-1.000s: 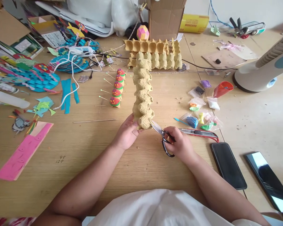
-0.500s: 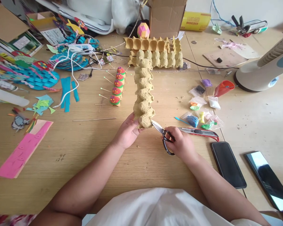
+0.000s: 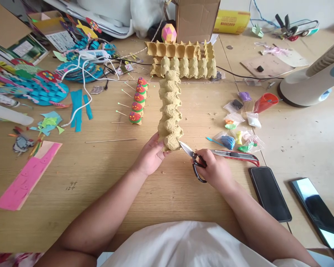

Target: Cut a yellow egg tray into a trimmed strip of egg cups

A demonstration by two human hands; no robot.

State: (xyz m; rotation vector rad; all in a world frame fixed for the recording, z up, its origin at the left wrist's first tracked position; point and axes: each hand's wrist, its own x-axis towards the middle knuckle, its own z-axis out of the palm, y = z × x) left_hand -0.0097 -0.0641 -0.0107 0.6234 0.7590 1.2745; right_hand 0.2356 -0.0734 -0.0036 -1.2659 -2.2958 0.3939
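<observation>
My left hand (image 3: 149, 155) grips the near end of a long tan egg-carton strip (image 3: 170, 109), its bumpy cups facing up and its length pointing away from me. Some of those fingers are hidden beneath the cardboard. In my right hand (image 3: 215, 167) is a pair of scissors (image 3: 194, 157) with black handles. The blade tips touch the right edge of the strip's nearest cup. Left of the strip stands a row of carton cups (image 3: 137, 105) painted red and green with smiling faces, with green-tipped sticks beside them.
More egg-carton pieces (image 3: 187, 66) lie at the back. To the right are a red utility knife (image 3: 236, 155), bags of coloured clay (image 3: 228, 141), a red cup (image 3: 267, 102) and two phones (image 3: 270, 193). A pink paper strip (image 3: 29, 176) and blue woven crafts (image 3: 48, 91) lie left.
Both hands, the egg-carton strip and the scissors keep nearly the same position. The view has shifted very slightly.
</observation>
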